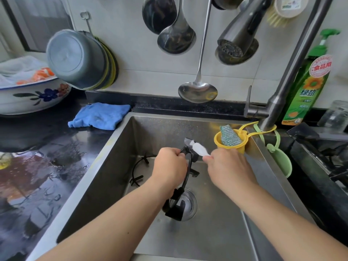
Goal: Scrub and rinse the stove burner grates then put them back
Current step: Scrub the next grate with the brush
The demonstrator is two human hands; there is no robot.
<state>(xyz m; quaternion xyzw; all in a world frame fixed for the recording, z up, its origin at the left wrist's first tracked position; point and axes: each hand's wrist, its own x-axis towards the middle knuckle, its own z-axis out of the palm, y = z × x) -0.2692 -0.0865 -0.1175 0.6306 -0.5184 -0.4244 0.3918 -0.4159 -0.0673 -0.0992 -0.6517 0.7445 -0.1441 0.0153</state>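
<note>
Two grates: left hand [169,164] grips one grate [185,182]; second grate [137,172] in sink [216,232], apparently flat.

Left hand [169,164] grips black grate [185,178] upright over sink [216,232]; right hand [228,166] holds white brush [199,149] against it (second grate [139,172] behind).

two hands: left hand [169,164], right hand [228,166]; two black burner grates: held grate [185,178], second grate [137,172] on sink floor; one white brush [198,148]; one blue cloth [99,115]; one scouring pad [229,135]; one soap bottle [307,85]; three ladles [177,36] on wall; one patterned bowl [33,97]
</note>
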